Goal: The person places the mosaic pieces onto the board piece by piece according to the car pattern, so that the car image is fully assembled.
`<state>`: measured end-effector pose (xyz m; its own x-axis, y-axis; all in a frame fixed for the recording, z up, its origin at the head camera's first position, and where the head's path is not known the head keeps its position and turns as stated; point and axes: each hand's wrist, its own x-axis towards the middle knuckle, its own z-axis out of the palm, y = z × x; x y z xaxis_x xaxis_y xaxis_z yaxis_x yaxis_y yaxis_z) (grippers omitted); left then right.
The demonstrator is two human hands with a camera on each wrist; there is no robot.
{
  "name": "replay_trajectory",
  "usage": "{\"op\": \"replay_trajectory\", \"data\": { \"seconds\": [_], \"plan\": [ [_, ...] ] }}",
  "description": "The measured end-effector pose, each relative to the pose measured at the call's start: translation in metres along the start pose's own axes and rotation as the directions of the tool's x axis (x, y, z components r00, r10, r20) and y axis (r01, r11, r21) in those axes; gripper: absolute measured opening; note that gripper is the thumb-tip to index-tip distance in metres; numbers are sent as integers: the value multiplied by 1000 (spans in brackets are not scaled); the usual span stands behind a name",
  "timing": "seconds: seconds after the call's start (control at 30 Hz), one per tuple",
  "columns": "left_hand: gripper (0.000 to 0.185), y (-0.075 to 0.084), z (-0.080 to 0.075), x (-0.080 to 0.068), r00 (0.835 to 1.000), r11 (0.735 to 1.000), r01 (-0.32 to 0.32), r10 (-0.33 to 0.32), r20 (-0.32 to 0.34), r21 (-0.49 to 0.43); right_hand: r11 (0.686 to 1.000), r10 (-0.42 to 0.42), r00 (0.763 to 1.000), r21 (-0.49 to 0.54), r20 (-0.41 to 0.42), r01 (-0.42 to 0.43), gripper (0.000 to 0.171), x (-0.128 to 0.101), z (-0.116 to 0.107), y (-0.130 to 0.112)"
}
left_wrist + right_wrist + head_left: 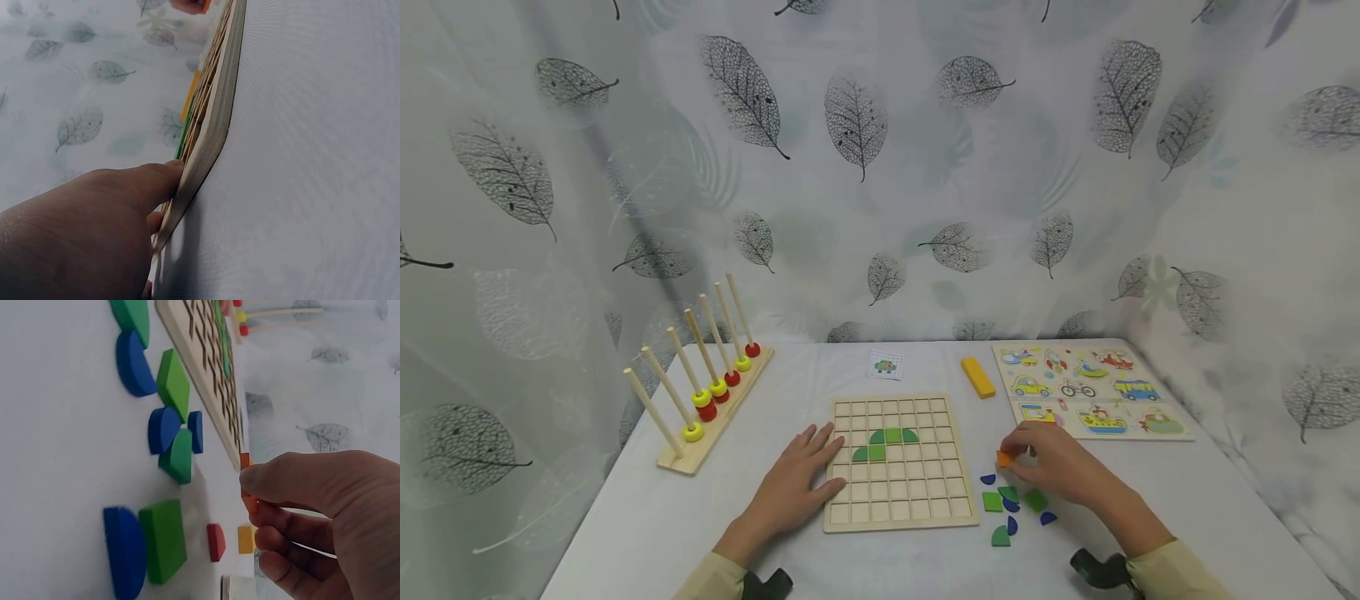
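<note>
Orange piece (1003,459) pinched by right hand (1060,471), thumb and fingers clamped on its edges | judged light, stiff, sturdy; opposite edges best gripped | left-hand (793,483) fingers spread, rested on grid board (902,526) | right fingers crowded on near side by blue half-discs (1048,518), green squares (992,502); vehicle puzzle board (1131,436) just beyond

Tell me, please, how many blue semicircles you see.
4 semicircles, right of the board: one rearmost, one amid green pieces, one by the frontmost green piece, one rightmost. The right hand may hide more.
</note>
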<state>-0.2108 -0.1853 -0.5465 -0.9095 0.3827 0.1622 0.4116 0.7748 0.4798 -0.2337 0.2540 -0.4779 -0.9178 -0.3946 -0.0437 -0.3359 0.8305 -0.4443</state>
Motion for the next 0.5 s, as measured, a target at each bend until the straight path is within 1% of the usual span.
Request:
{"op": "replay_trajectory", "data": {
  "seconds": [0.3, 0.5],
  "plan": [
    [66, 1, 0, 0, 1000, 1000, 1, -1, 1, -3, 997, -76, 996, -1, -49, 76, 21, 12, 0, -12],
    [66, 0, 0, 0, 1000, 1000, -1, 1, -1, 1, 984, -180, 981, 3, -70, 180, 19, 21, 2, -22]
  ]
}}
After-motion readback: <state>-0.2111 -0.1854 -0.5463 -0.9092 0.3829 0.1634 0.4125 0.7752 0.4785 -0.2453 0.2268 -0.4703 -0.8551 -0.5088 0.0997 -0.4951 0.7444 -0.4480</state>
